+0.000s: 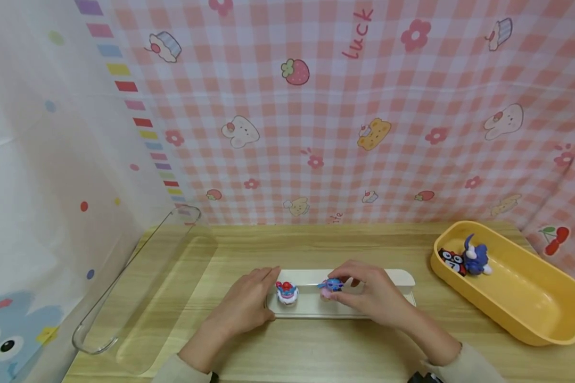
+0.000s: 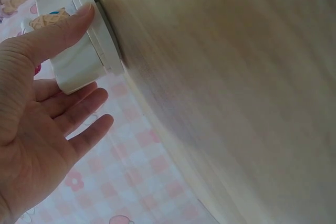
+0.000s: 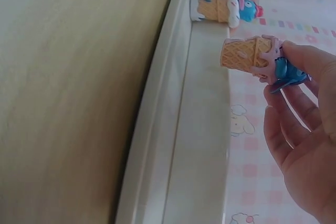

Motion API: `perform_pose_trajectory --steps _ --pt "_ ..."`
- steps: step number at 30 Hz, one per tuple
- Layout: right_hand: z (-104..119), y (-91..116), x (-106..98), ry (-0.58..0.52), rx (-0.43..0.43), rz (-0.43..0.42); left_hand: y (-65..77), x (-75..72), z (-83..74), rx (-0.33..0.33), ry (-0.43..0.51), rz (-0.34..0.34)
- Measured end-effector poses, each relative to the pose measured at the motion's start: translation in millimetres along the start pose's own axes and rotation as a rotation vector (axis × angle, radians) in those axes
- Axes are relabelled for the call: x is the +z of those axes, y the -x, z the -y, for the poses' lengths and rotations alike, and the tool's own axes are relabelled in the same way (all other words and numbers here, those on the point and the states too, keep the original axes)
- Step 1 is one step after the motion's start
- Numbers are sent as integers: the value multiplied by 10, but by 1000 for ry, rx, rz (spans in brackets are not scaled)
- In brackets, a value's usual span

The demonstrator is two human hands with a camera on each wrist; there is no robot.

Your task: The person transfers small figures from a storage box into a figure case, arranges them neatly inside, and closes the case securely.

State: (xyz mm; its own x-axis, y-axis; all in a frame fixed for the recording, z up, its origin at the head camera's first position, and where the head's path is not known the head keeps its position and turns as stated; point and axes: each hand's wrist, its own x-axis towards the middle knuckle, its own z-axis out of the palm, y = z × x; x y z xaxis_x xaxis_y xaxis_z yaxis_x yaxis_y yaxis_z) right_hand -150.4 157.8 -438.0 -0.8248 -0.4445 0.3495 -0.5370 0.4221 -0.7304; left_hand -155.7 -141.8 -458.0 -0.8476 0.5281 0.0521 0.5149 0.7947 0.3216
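A long white stepped stand lies on the wooden table in the head view. My left hand holds its left end, thumb along the front edge and fingers behind. Close by that hand, an ice-cream-cone figurine with white icing, a blue head and a red top stands upright on the lower step. My right hand pinches a second cone figurine by its blue top, between thumb and fingers. Its waffle cone with pink icing hangs over the stand, base showing free in the right wrist view.
At the right, a yellow bin contains a dark blue figurine and a black-and-red one. A clear plastic box stands at the left. Behind the table hangs a pink checked cloth.
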Motion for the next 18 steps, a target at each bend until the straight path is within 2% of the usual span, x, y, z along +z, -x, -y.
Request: perform_pose_trajectory --steps 10,18 --pt "-48 -31 127 11 16 36 -4 2 2 -5 -4 4" --pt "-86 -56 198 12 -3 41 -2 -1 -1 -3 -10 8"
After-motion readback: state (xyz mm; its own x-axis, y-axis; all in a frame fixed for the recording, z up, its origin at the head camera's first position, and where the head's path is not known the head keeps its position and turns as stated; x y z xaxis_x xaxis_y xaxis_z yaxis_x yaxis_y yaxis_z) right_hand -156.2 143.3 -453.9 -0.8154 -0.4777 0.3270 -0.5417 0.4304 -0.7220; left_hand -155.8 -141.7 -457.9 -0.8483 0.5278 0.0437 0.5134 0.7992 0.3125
